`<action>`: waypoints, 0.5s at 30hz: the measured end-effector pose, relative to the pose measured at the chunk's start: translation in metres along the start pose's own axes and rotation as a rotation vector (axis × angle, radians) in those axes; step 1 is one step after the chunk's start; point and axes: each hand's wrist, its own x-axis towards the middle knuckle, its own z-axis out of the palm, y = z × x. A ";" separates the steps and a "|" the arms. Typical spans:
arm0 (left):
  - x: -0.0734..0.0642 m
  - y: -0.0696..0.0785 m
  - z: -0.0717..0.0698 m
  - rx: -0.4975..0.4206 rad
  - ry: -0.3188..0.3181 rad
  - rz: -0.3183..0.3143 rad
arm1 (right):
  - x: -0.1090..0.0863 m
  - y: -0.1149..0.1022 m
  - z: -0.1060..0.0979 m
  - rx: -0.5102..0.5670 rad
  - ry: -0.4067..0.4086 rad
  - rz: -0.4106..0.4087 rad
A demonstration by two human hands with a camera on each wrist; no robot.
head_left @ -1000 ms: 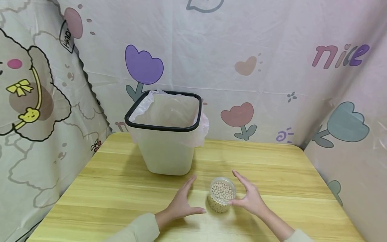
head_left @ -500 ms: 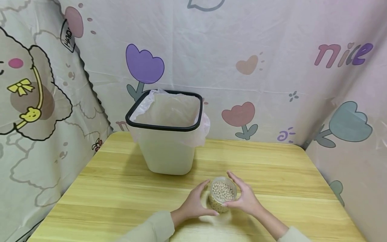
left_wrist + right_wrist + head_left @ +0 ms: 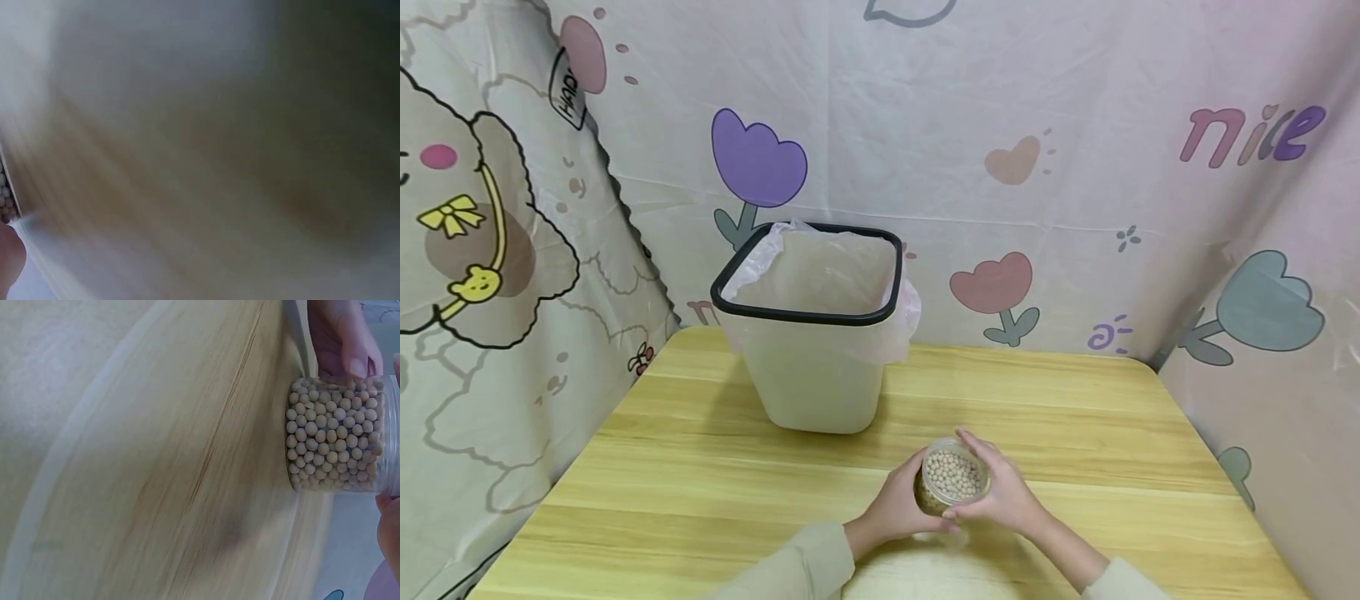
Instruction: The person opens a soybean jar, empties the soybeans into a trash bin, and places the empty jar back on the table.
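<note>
One clear word, "nice" (image 3: 1253,136), on the cloth (image 3: 880,108) at the head view's upper right; more letters (image 3: 568,90) at upper left, hard to read. Near the lower middle, a clear, round jar (image 3: 334,434) full of small tan balls (image 3: 953,475). Held from both sides by the left hand (image 3: 898,505) and the right hand (image 3: 1004,498), with fingers curved round it.

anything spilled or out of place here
No spill shows: no loose balls on the yellow wood-grain table by the clear round plastic jar of beige balls. The thin whitish plastic bag lining the black-rimmed cream bin looks slightly untidy, bulging out farther on the right than the left.
</note>
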 end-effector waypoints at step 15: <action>0.008 0.001 0.005 -0.013 0.030 -0.060 | 0.003 -0.001 0.003 -0.031 0.001 0.019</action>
